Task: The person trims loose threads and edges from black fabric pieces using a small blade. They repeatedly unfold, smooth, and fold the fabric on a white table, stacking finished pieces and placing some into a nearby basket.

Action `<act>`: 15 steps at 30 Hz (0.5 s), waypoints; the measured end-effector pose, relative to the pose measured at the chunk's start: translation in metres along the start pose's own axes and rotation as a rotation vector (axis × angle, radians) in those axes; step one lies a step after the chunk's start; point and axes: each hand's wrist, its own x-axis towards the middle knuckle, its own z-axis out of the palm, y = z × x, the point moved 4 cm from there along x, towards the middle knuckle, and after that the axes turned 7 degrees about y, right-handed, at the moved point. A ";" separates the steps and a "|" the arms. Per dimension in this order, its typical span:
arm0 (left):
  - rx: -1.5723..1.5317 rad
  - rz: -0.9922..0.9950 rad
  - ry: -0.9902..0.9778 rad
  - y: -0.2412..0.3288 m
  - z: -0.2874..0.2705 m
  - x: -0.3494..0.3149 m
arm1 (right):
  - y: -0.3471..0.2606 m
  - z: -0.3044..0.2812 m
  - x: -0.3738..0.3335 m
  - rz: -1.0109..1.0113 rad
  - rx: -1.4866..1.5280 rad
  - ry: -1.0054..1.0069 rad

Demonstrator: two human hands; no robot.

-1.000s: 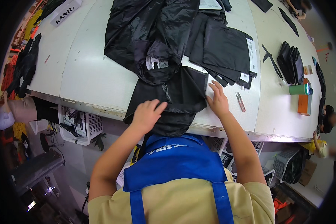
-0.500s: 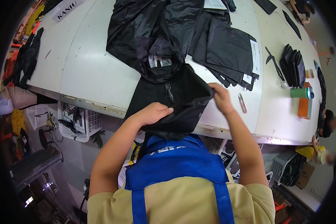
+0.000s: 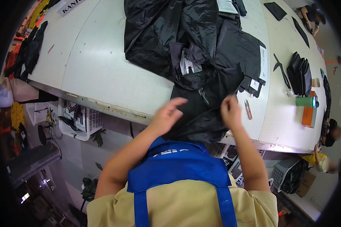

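A black jacket [image 3: 155,41] of thin shiny fabric is spread over the table, its near part hanging past the front edge against my blue apron [image 3: 178,162]. A silvery-white label [image 3: 185,65] shows inside its neck, and a short zipper [image 3: 204,96] lies on the matte black part below. My left hand [image 3: 168,115] is open at the left side of this part, fingers apart and a little blurred, with no cloth gripped. At its right side my right hand [image 3: 230,111] is closed, fingers curled on the jacket's edge; the fingertips are partly hidden.
Folded black garments [image 3: 242,49] with white tags lie right of the jacket. Near them is a small cutter [image 3: 248,109]. Farther right stand a black bundle [image 3: 299,73], a green cup [image 3: 305,101] and an orange box [image 3: 309,117]. A white basket [image 3: 79,125] sits below the table's left edge.
The jacket has shifted right across the table, partly covering the folded garments. My left hand has let go of the cloth and opened; my right hand has moved slightly down and right.
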 end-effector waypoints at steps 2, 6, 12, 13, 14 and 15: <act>-0.240 -0.342 0.259 -0.046 -0.017 -0.028 | -0.016 0.007 -0.041 -0.420 -0.079 0.002; -0.774 -0.772 0.146 -0.059 -0.014 -0.046 | 0.001 0.002 -0.069 -0.187 -0.073 0.142; -0.386 -0.320 0.237 -0.070 0.032 0.011 | -0.012 0.028 -0.068 -0.239 -0.178 -0.275; -0.552 -0.415 0.329 -0.072 0.039 0.014 | -0.015 0.029 -0.068 -0.255 -0.191 -0.317; -0.830 -0.610 0.263 -0.054 0.046 0.015 | -0.007 0.033 -0.070 -0.222 -0.203 -0.366; -0.905 -0.644 0.228 -0.039 0.047 0.017 | -0.005 0.034 -0.070 -0.212 -0.184 -0.350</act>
